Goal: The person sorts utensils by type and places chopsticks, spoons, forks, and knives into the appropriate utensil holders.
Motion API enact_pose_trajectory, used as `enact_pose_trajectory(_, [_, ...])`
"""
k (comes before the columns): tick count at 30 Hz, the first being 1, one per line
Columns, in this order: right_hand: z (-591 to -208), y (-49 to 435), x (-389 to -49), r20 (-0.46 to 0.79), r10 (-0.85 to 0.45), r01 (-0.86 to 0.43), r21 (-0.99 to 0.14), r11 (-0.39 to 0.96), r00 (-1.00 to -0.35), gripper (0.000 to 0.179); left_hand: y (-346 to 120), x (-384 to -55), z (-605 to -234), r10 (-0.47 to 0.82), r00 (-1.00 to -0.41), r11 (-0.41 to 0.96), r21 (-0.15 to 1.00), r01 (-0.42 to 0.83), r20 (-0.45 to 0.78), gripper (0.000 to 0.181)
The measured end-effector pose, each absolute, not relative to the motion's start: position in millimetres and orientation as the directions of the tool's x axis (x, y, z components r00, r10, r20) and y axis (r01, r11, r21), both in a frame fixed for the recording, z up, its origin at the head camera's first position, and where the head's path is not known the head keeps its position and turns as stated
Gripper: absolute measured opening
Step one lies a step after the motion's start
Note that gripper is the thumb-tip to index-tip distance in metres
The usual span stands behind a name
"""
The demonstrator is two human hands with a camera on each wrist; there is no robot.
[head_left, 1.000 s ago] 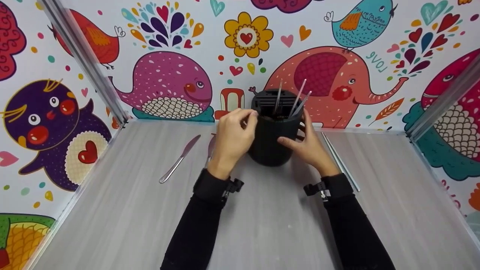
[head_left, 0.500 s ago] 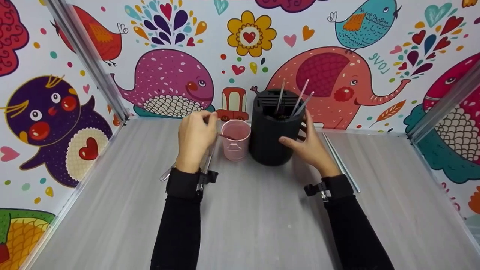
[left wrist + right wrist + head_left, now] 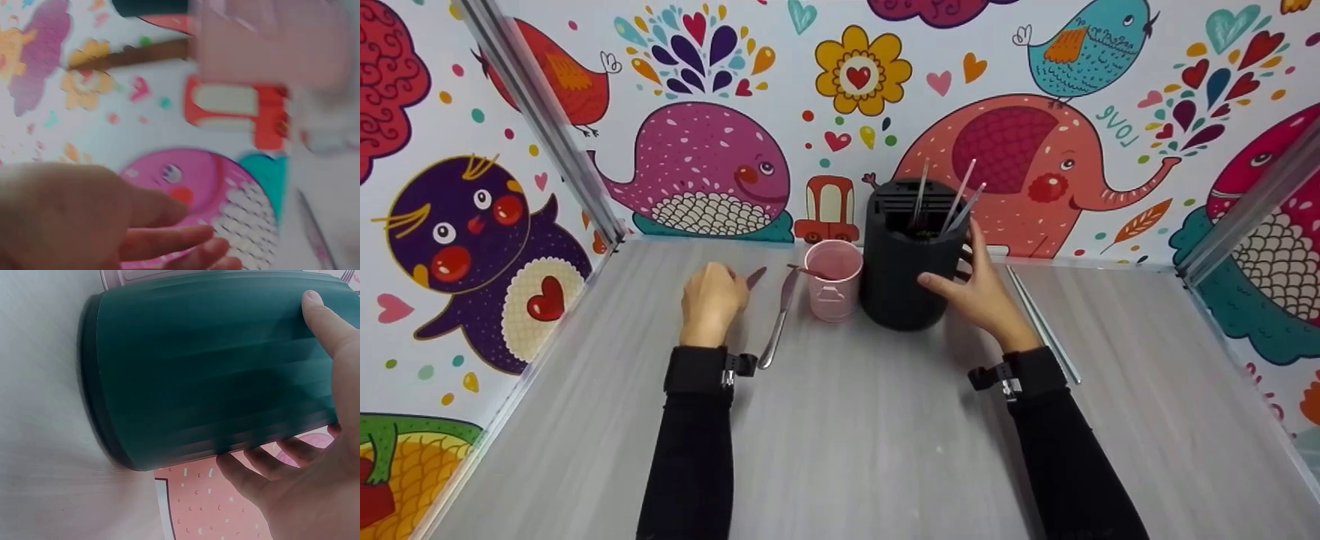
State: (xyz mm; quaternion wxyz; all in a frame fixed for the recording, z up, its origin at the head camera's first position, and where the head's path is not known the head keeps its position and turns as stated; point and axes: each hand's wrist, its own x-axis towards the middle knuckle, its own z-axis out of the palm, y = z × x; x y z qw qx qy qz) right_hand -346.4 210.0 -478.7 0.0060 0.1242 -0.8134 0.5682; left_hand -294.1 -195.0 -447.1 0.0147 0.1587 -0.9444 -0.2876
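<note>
Two bare hands work over the grey wood-grain counter (image 3: 885,450), and we see the right hand (image 3: 986,296) curved round a black, cylindrical, slot-topped holder (image 3: 904,289) just right of the frame's centre. Its thumb presses the near side and its fingers reach behind; in the right wrist view, where the holder looks dark green, we see their tips touching the lower edge. Three slender, pale-ended sticks (image 3: 961,191) lean upright in the holder's opening.

Left of the frame's centre, the left hand (image 3: 711,296) is low over a silvery metal table knife (image 3: 756,277), whose blade shows beyond the knuckles. In the blurred left wrist view we find its thumb and loosely bent fingers apart; we cannot tell whether they touch the knife.

Between the hands we have a second silvery metal table knife (image 3: 778,322) lying aslant, and just beside the holder a pink, bucket-shaped cup (image 3: 834,300) with a thin, dark-looking utensil (image 3: 806,270) sticking out over its left rim. Right of centre, two thin, straight metal rods (image 3: 1044,324) lie side by side, partly behind the right wrist.
</note>
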Motion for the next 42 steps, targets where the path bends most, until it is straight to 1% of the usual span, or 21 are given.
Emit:
enact_pose_trajectory(3, [-479,213,-346,0.168,-0.188,-0.223,-0.917,0.331,-0.968,0.122,-201,-296,-463,-0.290,-0.942,0.816,0.470,-0.335,-0.169,0.033])
enact_pose_trajectory(5, [-480,214,-347,0.173,-0.183,-0.227,-0.912,0.341,-0.968,0.122,-202,-297,-471,-0.277,-0.937,0.834,0.431,-0.345,-0.215,0.032])
enact_pose_trajectory(8, [-481,214,-347,0.168,-0.180,-0.223,-0.910,0.349,-0.969,0.122,-203,-300,-478,-0.271,-0.934,0.847,0.403,-0.347,-0.233,0.030])
enact_pose_trajectory(10, [-482,212,-348,0.164,-0.185,-0.221,-0.909,0.353,-0.969,0.122,-203,-301,-482,-0.275,-0.936,0.854,0.392,-0.342,-0.219,0.029])
enact_pose_trajectory(14, [-482,210,-349,0.162,-0.187,-0.220,-0.910,0.351,-0.969,0.122,-205,-302,-490,-0.279,-0.942,0.856,0.396,-0.333,-0.189,0.029])
enact_pose_trajectory(19, [-480,209,-348,0.159,-0.188,-0.216,-0.915,0.342,-0.969,0.122,-209,-303,-496,-0.307,-0.944,0.847,0.416,-0.330,-0.123,0.024])
enact_pose_trajectory(22, [-479,209,-348,0.156,-0.185,-0.213,-0.914,0.345,-0.970,0.121,-210,-303,-498,-0.322,-0.940,0.844,0.416,-0.338,-0.111,0.024])
enact_pose_trajectory(28, [-478,209,-347,0.156,-0.183,-0.212,-0.914,0.346,-0.971,0.120,-212,-304,-502,-0.327,-0.934,0.836,0.416,-0.358,-0.146,0.023])
enact_pose_trajectory(34, [-480,208,-346,0.160,-0.180,-0.213,-0.918,0.334,-0.971,0.121,-216,-306,-501,-0.299,-0.926,0.839,0.398,-0.370,-0.230,0.017])
enact_pose_trajectory(42, [-488,198,-347,0.216,-0.166,-0.263,-0.896,0.358,-0.962,0.139,-220,-308,-500,-0.296,-0.919,0.815,0.432,-0.385,-0.260,0.014])
